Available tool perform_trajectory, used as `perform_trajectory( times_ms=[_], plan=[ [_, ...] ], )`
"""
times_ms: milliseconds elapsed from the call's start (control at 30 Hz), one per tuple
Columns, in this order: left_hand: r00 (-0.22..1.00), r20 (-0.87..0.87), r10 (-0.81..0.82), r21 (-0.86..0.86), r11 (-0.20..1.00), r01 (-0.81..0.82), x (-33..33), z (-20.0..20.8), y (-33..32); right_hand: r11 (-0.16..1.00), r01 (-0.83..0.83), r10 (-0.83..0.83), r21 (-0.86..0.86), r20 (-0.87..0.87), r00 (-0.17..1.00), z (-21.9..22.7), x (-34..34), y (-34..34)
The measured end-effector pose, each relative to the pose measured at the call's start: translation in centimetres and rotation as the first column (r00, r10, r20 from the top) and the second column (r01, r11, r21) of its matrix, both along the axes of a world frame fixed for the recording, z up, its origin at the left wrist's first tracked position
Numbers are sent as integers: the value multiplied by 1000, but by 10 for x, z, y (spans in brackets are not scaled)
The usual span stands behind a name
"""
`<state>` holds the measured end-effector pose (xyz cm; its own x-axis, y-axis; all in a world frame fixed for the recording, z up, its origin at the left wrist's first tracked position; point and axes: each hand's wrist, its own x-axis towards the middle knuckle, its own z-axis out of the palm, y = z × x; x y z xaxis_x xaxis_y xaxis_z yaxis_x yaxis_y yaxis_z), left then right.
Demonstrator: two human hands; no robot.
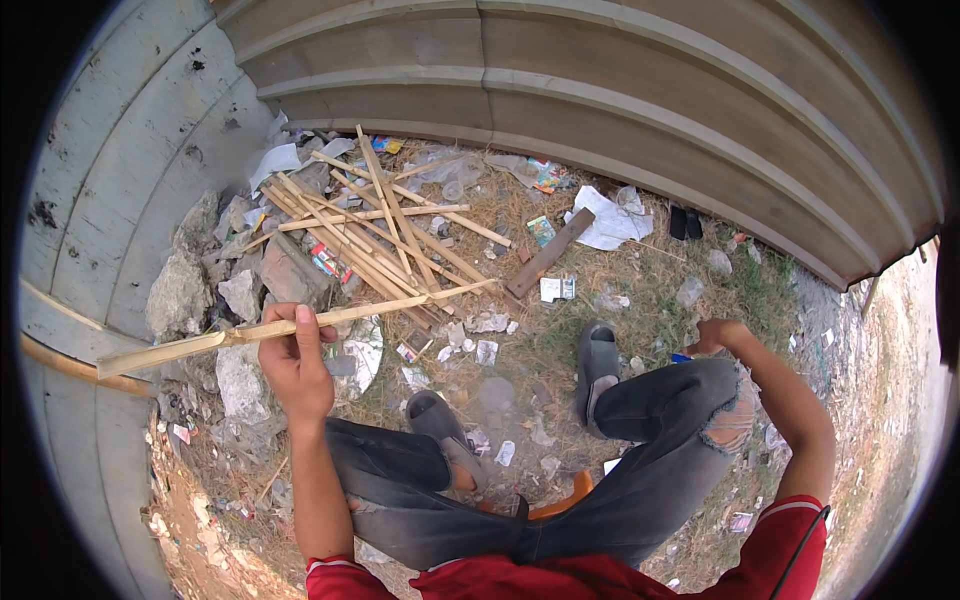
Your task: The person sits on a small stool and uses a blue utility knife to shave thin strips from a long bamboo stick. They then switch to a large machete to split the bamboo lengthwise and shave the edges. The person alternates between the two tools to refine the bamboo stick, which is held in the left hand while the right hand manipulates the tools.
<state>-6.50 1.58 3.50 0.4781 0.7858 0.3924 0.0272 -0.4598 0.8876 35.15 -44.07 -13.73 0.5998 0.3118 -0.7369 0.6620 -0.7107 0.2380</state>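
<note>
Red shirt cloth [560, 580] fills the lower edge, with dark jeans [640, 490] bent at the knees just beyond it, the right knee torn. The left grip [297, 370] is wrapped around a long, pale wooden strip [245, 333], thumb against it. That strip slants slightly across the person's left side, its wide end in front of a pale metal panel [130, 180], its thin tip pointing right near a loose pile of sticks [350, 240]. The right grip [717, 338] is beside the right knee, fingers bent; a small blue object [680, 358] shows by the fingertips, but I cannot tell whether it is grasped. Rocks [181, 295] lie left of the pile; a dark plank [550, 255] lies right of it, beside white paper [605, 230]. Beyond stands a brown metal wall [620, 80].
</note>
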Motion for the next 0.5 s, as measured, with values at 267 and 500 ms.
perform_trajectory(
  times_ms=[267, 500],
  plan=[
    [992, -66, 106, 15, 994, -106, 11, -21, 0, 896, -276, 292, 348, 8, 956, -8, 31, 196],
    [979, -62, 192, 50, 981, -189, 16, -24, 1, 713, -447, 357, 540, 270, 894, -190, 3, 335]
  ],
)
